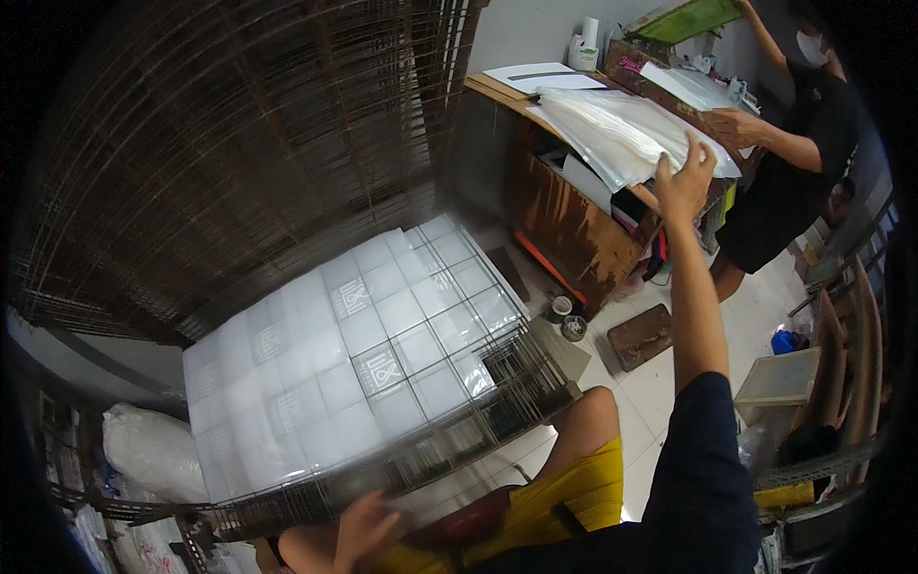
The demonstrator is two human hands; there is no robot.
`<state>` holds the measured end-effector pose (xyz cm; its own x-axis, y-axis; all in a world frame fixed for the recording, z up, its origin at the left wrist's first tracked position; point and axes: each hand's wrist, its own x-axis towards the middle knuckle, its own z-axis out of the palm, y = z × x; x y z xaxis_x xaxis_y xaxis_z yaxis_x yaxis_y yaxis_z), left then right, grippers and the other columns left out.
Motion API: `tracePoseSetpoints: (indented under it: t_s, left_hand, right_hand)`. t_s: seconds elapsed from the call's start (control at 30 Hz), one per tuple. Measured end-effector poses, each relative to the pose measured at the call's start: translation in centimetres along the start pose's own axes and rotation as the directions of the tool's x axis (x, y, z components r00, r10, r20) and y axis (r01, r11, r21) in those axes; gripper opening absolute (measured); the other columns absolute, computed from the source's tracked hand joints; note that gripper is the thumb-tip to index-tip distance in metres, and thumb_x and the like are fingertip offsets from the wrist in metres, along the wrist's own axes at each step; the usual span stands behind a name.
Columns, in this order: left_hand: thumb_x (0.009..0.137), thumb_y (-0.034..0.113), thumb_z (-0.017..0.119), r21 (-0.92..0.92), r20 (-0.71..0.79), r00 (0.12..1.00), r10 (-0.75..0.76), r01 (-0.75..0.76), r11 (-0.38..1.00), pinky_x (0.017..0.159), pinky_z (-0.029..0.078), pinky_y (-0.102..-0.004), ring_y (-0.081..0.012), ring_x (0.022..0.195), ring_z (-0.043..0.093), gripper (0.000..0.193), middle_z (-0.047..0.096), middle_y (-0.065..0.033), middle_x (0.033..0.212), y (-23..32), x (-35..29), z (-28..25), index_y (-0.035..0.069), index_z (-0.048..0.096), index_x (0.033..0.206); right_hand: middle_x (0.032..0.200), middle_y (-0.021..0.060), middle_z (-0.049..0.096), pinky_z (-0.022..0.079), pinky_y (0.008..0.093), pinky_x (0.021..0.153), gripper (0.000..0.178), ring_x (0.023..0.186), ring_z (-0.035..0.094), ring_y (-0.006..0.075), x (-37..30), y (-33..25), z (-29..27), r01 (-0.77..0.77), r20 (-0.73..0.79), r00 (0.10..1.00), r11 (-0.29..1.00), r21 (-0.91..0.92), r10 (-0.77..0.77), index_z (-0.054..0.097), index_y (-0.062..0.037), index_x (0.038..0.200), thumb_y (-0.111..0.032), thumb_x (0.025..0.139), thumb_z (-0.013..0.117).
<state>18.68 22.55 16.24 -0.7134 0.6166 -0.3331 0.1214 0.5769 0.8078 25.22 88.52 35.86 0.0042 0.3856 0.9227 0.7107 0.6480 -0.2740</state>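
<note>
My right arm stretches far forward, and my right hand is at the near edge of a stack of clear plastic bags on a wooden bench. Its thumb and fingers are spread apart at the stack's edge; no bag shows lifted in them. Low in the picture, by my lap, my left hand is slightly blurred, with fingers apart and holding nothing. In front of me a wire drying rack carries rows of overlapping frosted plastic bags with white prints.
More wire racks are tilted up behind the bags. A co-worker stands at the bench's right end, one hand raised to a green-screened frame. Small cans and a brown slab lie on the tiled floor. A white sack sits left.
</note>
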Motion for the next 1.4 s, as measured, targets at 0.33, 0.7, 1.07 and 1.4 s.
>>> tracePoseSetpoints:
  t_s: [0.33,0.7,1.07,1.4]
  left_hand:
    - [0.074,0.018,0.079,0.043,-0.071,0.997,0.029,-0.026,0.999,0.062,0.046,-0.0247,-0.0093,0.075,0.056,0.05,0.059,-0.0048,0.096,3.5,1.7,2.6,0.003,0.057,0.116]
    - [0.077,0.027,0.075,0.114,0.044,0.999,0.005,-0.01,0.993,0.071,0.048,-0.027,-0.0139,0.083,0.058,0.05,0.061,-0.0063,0.097,11.9,4.0,4.5,0.004,0.057,0.118]
    - [0.085,0.062,0.047,-0.678,0.544,0.829,0.13,0.343,0.65,0.081,0.047,-0.0309,-0.0187,0.095,0.056,0.072,0.057,-0.0114,0.11,20.3,13.6,9.9,0.011,0.038,0.136]
    - [0.068,0.089,0.024,-0.786,0.615,0.706,0.351,0.581,0.211,0.059,0.054,-0.0217,-0.0205,0.081,0.063,0.112,0.058,-0.0183,0.11,20.7,15.4,7.2,0.009,0.015,0.146]
  right_hand:
    - [0.136,0.0112,0.043,0.051,0.0414,0.077,0.049,0.094,0.063,0.0338,3.6,1.2,4.7,-0.052,0.385,0.916,0.986,-0.157,0.109,0.048,-0.0209,0.127,-0.02,0.079,0.06]
    - [0.101,0.0109,0.065,0.05,0.0434,0.078,0.027,0.091,0.063,0.0334,7.2,0.9,2.6,0.039,0.461,0.887,0.998,-0.051,-0.012,0.066,-0.019,0.105,-0.017,0.081,0.054]
    - [0.104,0.0071,0.063,0.046,0.0238,0.073,0.024,0.086,0.057,0.0129,11.6,-7.0,-19.8,0.319,0.204,0.847,0.777,0.543,-0.49,0.063,0.0013,0.107,0.0,0.086,0.052]
    - [0.089,0.0096,0.058,0.042,0.0253,0.069,0.017,0.077,0.053,0.0154,5.2,-14.7,-29.2,0.467,0.088,0.416,0.296,0.833,-0.905,0.06,0.0015,0.093,-0.009,0.081,0.054]
